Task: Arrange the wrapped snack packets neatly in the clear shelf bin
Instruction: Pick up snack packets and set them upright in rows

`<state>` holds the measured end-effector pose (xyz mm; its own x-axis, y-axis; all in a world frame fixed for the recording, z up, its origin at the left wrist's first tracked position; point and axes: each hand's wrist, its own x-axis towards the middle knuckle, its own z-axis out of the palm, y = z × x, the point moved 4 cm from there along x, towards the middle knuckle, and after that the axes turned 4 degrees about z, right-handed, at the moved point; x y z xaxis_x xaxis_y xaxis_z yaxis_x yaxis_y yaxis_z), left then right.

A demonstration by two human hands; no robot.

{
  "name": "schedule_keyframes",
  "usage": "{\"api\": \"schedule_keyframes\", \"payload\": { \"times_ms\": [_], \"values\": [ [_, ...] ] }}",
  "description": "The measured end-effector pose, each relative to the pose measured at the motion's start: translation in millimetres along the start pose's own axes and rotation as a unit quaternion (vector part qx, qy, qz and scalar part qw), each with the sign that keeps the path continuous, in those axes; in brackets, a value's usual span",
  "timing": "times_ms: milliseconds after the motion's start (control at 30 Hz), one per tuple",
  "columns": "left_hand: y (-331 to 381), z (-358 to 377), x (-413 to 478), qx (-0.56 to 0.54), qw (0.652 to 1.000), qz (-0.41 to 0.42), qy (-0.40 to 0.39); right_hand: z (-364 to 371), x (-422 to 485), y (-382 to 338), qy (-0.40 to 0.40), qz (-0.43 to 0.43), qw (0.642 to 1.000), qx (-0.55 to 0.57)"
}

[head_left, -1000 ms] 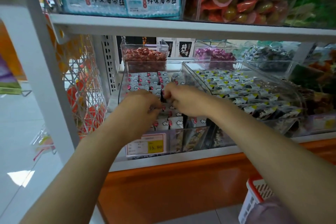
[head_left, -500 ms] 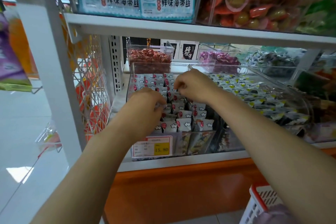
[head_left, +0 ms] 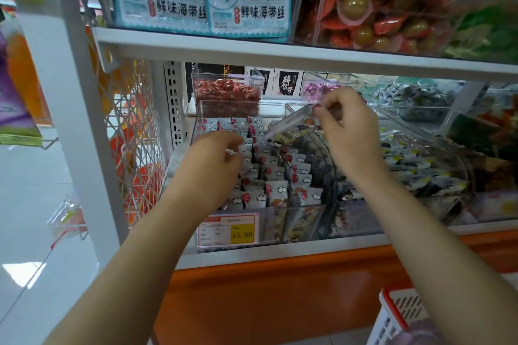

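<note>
Dozens of wrapped snack packets [head_left: 276, 190] stand in upright rows inside the clear shelf bin [head_left: 294, 207], their white faces with a red mark turned toward the bin's front wall, where a price tag [head_left: 228, 230] hangs. One loose packet [head_left: 291, 129] is out of the rows, tilted in the air above the bin's rear right part. The right hand [head_left: 347, 134] pinches it at its upper end between thumb and fingertips, so that grip is clamped on the loose packet. The left hand [head_left: 210, 168] hovers over the bin's left rows with its fingers curled down toward the packet tops. Whether its grip holds one or only brushes them, I cannot tell.

These packets look very light, and the glossy film is likely thin, crinkly and a little slippery. A pinch on the flat sealed end should hold best and spare whatever is inside, whose firmness cannot be judged from here. The rows seem to lean on one another, so pushing a packet in hard could tip its neighbours. Parting a gap with the free fingers first would probably help.
</note>
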<state>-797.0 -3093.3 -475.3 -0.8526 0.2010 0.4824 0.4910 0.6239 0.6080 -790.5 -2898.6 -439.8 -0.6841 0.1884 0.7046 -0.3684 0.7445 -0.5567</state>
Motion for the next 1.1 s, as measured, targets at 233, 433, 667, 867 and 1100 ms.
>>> {"api": "schedule_keyframes", "payload": {
  "times_ms": [233,433,667,867,1100],
  "values": [
    [3.6,16.6,-7.5,-0.233,0.965,-0.111,-0.049,-13.0,-42.9,12.0,-0.002,0.153,0.961,0.233],
    [2.4,20.9,-10.3,-0.349,0.92,-0.171,-0.05,-7.2,-53.3,21.5,-0.022,0.256,0.875,0.411],
    [2.0,19.9,-11.0,-0.549,0.804,-0.226,-0.005,-0.2,-58.3,20.3,-0.086,0.318,0.761,0.558],
    [-0.7,17.8,-14.1,-0.53,0.813,-0.242,0.005,2.8,-60.3,21.6,-0.091,0.342,0.74,0.572],
    [-0.5,21.6,-12.3,-0.548,0.806,-0.223,-0.036,2.1,-60.6,26.3,-0.058,0.36,0.723,0.587]
  ]
}}
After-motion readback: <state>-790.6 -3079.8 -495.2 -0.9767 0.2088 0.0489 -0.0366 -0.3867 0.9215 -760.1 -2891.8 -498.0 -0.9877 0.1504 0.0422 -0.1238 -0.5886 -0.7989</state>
